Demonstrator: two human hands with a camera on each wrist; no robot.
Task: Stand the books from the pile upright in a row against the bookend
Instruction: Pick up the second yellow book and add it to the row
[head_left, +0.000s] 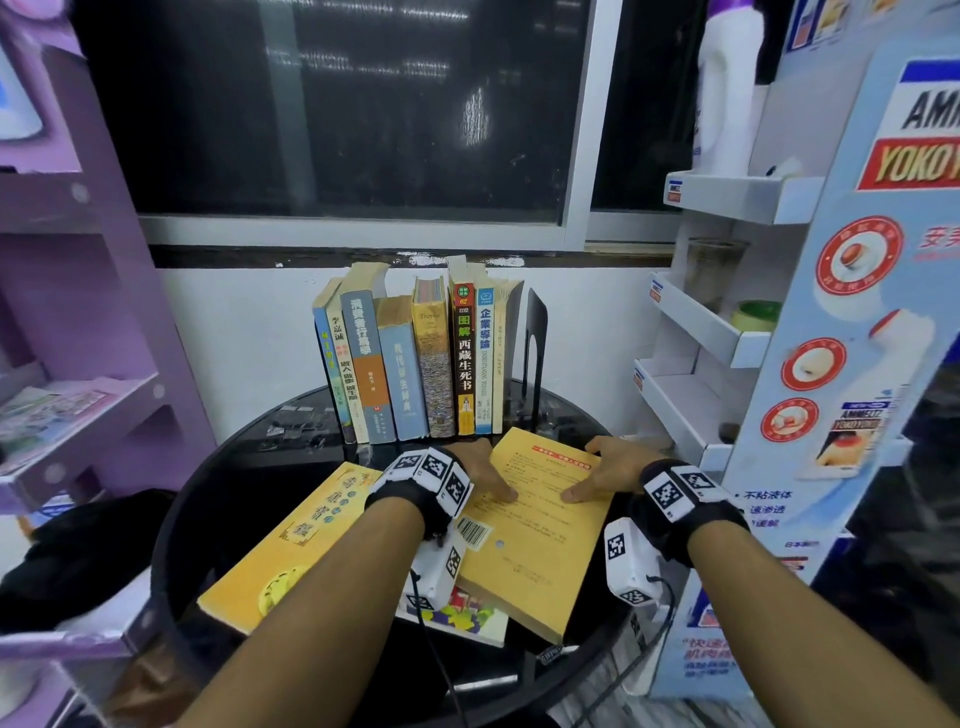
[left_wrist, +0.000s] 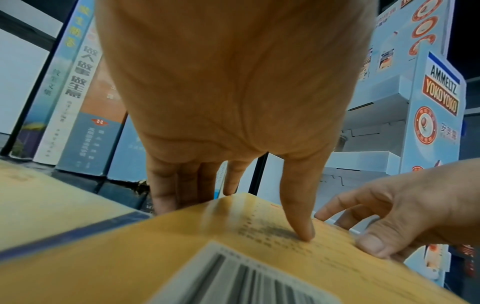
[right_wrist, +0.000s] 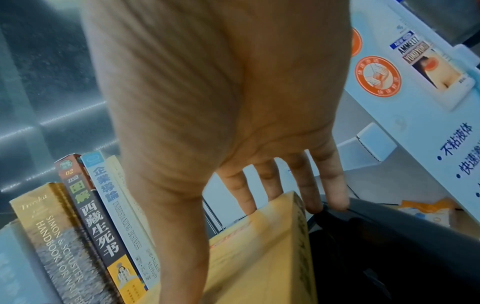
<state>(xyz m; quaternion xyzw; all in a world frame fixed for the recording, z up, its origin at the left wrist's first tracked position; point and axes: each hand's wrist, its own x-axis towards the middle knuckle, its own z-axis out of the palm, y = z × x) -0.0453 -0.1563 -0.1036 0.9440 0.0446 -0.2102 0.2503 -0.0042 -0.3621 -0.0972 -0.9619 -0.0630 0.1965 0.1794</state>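
Observation:
An orange-yellow book (head_left: 540, 540) lies back cover up on the pile, on a round black table (head_left: 218, 493). My left hand (head_left: 485, 470) has its thumb on the cover and its fingers over the far left edge (left_wrist: 233, 257). On the right side my right hand (head_left: 602, 473) does the same, thumb on top and fingers past the far edge (right_wrist: 259, 246). Several books (head_left: 415, 364) stand upright in a row against a black bookend (head_left: 535, 343) just behind. A yellow book (head_left: 291, 545) lies flat at the left, and a colourful book (head_left: 462, 618) sits under the pile.
A purple shelf unit (head_left: 78, 312) stands at the left and a white and blue cardboard display (head_left: 831, 364) at the right, both close to the table. A dark window is behind the row. A black bag (head_left: 78, 545) lies beside the table's left rim.

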